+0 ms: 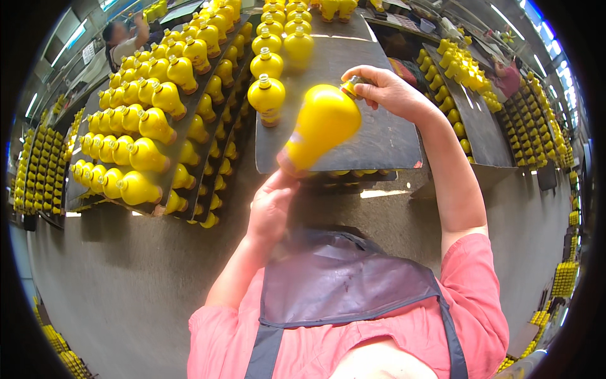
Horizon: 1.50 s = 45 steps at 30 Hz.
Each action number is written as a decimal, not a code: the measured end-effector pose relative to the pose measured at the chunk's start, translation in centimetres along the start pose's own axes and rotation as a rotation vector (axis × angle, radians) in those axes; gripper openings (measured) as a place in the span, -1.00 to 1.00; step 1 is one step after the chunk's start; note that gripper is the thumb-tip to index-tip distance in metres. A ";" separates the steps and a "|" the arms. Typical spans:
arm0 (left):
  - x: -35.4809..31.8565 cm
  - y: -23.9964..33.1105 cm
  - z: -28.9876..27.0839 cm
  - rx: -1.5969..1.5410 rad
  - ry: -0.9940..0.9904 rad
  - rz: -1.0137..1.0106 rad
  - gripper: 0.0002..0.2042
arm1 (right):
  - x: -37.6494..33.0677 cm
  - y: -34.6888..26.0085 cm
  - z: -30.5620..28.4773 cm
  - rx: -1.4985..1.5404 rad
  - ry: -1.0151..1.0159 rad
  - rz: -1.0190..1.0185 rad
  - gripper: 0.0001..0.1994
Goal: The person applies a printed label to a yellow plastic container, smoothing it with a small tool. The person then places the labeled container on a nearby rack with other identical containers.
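Note:
A glossy yellow bulb-shaped bottle (325,120) is held tilted in front of me, above the near end of a dark board. My right hand (386,90) pinches its narrow neck at the upper right, fingers closed round it. At the lower left, my left hand (270,201) grips the pinkish base from below; part of its fingers is hidden behind the bottle. Just left of the held bottle, a similar yellow bottle (266,95) stands upright on the board, first in rows running away from me.
The dark board (379,136) has more boards with bottles beneath it. On the left, a rack board (189,136) carries many yellow bottles. Another board (483,136) with bottles lies right. Two people work farther off, one person (123,41) at far left, another (507,77) at far right.

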State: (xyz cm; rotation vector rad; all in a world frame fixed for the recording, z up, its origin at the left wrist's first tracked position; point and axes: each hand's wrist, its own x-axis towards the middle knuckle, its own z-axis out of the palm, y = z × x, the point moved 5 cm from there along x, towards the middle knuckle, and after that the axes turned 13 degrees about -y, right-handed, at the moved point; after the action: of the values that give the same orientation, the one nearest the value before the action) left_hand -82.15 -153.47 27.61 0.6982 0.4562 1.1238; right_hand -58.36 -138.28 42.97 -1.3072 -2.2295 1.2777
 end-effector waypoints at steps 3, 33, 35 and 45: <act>0.7 0.1 1.1 -0.007 -0.029 0.012 -0.40 | -0.7 -1.3 -1.1 -0.042 -0.015 -0.017 -0.78; 3.4 -3.6 3.6 -0.361 -0.198 -0.221 -0.46 | 1.5 -1.6 -5.4 -0.576 0.303 0.209 -0.45; 3.1 -3.6 3.6 -0.363 -0.191 -0.233 -0.46 | 1.8 -1.3 -5.3 -0.549 0.282 0.225 -0.45; 1.4 -3.0 3.4 -0.374 -0.169 -0.243 -0.41 | 3.6 -1.1 -3.6 -0.498 0.225 0.269 -0.56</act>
State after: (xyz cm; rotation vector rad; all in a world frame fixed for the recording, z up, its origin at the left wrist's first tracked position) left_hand -77.43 -153.84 27.94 0.3922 0.1726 0.8796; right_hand -58.91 -133.58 45.27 -1.8715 -2.3467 0.6078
